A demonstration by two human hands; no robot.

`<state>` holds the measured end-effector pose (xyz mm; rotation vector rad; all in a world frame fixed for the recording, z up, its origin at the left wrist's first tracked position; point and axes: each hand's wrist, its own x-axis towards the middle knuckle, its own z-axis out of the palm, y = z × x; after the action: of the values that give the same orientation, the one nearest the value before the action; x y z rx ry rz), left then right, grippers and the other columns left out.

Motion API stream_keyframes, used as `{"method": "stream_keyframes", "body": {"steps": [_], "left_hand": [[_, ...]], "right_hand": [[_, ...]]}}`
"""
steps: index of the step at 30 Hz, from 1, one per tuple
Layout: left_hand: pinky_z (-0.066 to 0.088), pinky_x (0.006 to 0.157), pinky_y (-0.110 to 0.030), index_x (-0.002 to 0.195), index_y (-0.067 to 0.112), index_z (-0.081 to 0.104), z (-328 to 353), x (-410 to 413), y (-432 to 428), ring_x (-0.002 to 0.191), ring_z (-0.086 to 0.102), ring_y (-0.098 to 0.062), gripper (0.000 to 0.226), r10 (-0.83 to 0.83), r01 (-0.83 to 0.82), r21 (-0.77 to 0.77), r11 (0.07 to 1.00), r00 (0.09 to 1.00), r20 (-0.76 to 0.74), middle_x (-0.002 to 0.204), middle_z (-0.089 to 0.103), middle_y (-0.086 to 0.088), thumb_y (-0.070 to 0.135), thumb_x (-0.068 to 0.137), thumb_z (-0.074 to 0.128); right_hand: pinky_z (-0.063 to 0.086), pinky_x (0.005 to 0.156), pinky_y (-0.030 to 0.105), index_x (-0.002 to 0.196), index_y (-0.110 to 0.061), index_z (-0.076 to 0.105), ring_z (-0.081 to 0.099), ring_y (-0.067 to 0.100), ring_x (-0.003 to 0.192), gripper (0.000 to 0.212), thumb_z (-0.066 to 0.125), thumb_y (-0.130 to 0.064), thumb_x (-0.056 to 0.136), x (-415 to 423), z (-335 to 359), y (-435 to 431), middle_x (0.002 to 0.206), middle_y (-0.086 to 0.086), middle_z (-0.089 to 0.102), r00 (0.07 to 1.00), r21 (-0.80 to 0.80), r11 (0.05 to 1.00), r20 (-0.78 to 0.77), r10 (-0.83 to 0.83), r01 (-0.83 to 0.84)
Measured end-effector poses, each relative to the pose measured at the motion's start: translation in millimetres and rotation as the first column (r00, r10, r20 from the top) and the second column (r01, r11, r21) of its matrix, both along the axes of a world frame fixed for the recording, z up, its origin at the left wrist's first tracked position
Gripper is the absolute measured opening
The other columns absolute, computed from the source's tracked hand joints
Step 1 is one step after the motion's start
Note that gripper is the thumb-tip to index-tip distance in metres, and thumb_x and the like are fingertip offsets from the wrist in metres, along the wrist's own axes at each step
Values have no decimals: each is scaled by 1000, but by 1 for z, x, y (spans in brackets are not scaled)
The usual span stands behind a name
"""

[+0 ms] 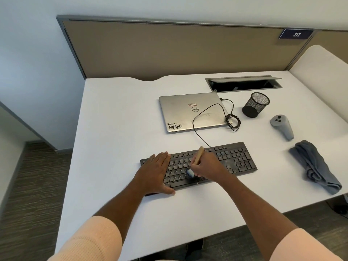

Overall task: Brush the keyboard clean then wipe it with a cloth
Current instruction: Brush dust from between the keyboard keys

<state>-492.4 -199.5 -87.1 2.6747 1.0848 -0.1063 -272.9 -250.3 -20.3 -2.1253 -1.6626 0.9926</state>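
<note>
Tabletop (116, 119): white.
Front: black keyboard (235, 159).
Behind it: closed silver laptop (180, 110), with a black cable (195, 132).
Right side: upright mesh cup (255, 105), grey controller (282, 126), crumpled grey cloth (316, 168).

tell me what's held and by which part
The right hand grips the small wooden-handled brush low on its handle, near the bristles. The left hand holds nothing, resting flat on the black keyboard.

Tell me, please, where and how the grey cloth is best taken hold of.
Pinch the raised, bunched folds along the middle of the cloth, coming from above: it lies crumpled on the desk, right of the keyboard, nearest the right hand, which grips the brush.
</note>
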Motion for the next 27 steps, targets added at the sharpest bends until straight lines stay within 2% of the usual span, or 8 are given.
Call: {"method": "stream_keyframes", "body": {"steps": [4,8,11,14,18,22,25,27], "left_hand": [[-1,123,-38,159,6,3,0,0,0,154,3,-24,131,0,0,2,1000,1000,-1,167,4,-12,85,70,59],[-1,123,-37,159,7,3,0,0,0,154,3,-24,131,5,-5,0,1000,1000,8,167,5,-11,84,70,60],[-2,122,-37,159,7,3,0,1,-1,154,3,-24,131,11,-11,1,1000,1000,13,167,5,-11,84,70,61],[-1,123,-37,159,6,4,0,0,-1,154,4,-24,132,16,-16,-5,1000,1000,17,167,5,-11,84,69,62],[-3,123,-37,159,7,1,1,-1,-3,154,1,-23,131,24,-24,-4,1000,1000,0,167,2,-11,84,70,60],[-2,123,-38,159,7,2,2,-4,-4,154,1,-24,131,36,-36,1,999,999,-2,167,3,-11,84,70,60],[-2,122,-38,159,6,3,2,-6,-4,154,2,-25,131,38,-38,5,999,999,4,167,4,-12,83,70,61],[-2,123,-39,159,6,3,2,-6,-5,154,2,-25,130,37,-37,6,999,999,-3,167,3,-12,84,71,60]], "right_hand": [[64,67,39,84,-2,67,73,24,66,9,60,-5,88,-1,3,1,79,17,73,992,-121,986,45,121,-115],[63,61,31,83,-5,69,73,20,62,9,61,-8,89,-3,4,4,74,12,74,999,-42,999,17,28,-27],[62,59,28,83,-4,69,73,18,62,9,63,-9,87,-6,3,4,75,11,73,991,-133,985,66,116,-107],[60,57,27,78,-7,66,74,20,62,10,61,-6,86,-10,5,5,69,9,73,996,-110,990,-21,85,-87],[64,65,32,81,-11,68,75,17,64,8,64,-9,88,-20,6,7,75,9,75,992,-31,1000,-127,-3,0],[65,70,39,85,-6,70,76,21,69,8,62,-7,84,-28,2,5,79,12,75,994,-100,991,-63,86,-92],[64,68,41,83,-2,69,75,24,69,11,62,-9,80,-32,4,5,78,14,74,981,-150,972,52,189,-180],[64,68,42,82,-1,68,75,25,68,10,61,-7,81,-34,6,7,75,15,74,985,-122,979,27,168,-164]]}}
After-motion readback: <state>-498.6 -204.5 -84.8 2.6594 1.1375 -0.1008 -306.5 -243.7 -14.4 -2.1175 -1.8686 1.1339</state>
